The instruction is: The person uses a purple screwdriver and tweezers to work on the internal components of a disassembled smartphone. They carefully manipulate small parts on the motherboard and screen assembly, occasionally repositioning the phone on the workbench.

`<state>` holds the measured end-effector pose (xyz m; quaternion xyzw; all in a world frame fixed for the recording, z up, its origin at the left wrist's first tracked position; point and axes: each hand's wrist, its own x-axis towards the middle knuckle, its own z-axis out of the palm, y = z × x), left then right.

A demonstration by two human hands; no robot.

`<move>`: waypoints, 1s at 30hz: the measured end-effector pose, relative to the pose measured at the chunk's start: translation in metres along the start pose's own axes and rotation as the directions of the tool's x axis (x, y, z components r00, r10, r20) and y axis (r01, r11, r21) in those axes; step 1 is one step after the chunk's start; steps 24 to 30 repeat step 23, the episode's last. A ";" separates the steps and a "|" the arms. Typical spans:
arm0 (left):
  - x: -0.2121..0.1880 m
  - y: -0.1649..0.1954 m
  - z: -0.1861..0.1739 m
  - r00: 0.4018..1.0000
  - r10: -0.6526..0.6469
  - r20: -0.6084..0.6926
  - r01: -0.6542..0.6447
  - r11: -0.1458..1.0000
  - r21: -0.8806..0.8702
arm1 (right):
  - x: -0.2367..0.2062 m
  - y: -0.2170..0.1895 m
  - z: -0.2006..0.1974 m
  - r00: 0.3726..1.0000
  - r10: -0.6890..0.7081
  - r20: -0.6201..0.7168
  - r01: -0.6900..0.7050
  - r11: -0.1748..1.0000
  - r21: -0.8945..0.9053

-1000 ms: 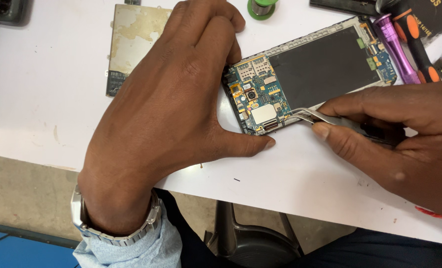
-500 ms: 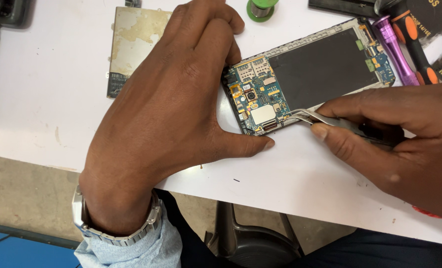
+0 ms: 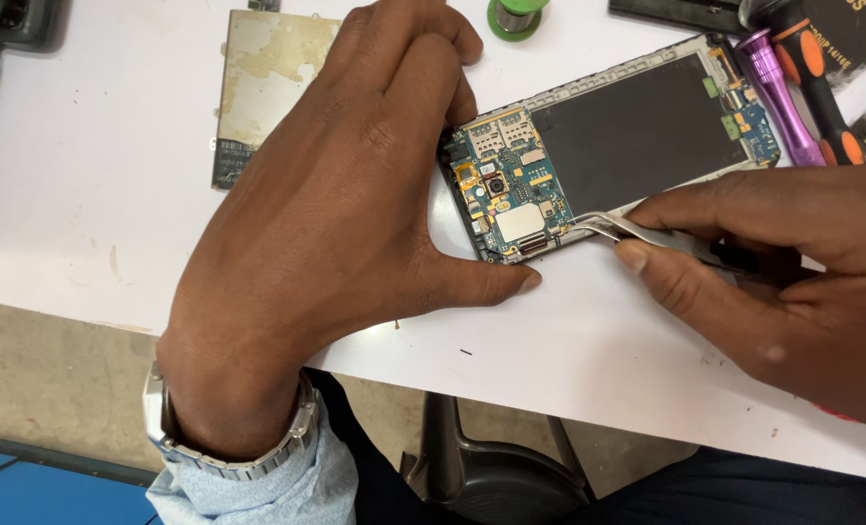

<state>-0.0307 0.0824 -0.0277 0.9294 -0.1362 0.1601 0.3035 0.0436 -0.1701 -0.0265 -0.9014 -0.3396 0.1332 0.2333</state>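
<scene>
An opened phone [image 3: 637, 136] lies on the white table [image 3: 92, 194], its blue circuit board [image 3: 506, 185] and black battery bared. My left hand [image 3: 345, 224] steadies the phone's left end, thumb against its near corner and fingers over the top edge. My right hand [image 3: 783, 282] pinches metal tweezers [image 3: 618, 227], whose tips touch the board's lower right edge beside a silver shield. A metal watch sits on my left wrist.
A worn metal back plate [image 3: 263, 83] lies at the upper left. A green solder spool [image 3: 515, 15] sits at the top. A purple tool [image 3: 783, 83] and an orange-and-black screwdriver [image 3: 822, 83] rest at the upper right. The table edge runs below my hands.
</scene>
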 end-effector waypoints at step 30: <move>0.000 0.002 -0.001 1.000 0.008 -0.006 -0.008 1.000 0.009 | -0.003 -0.007 0.006 0.997 -0.017 -0.075 0.022 0.997 0.070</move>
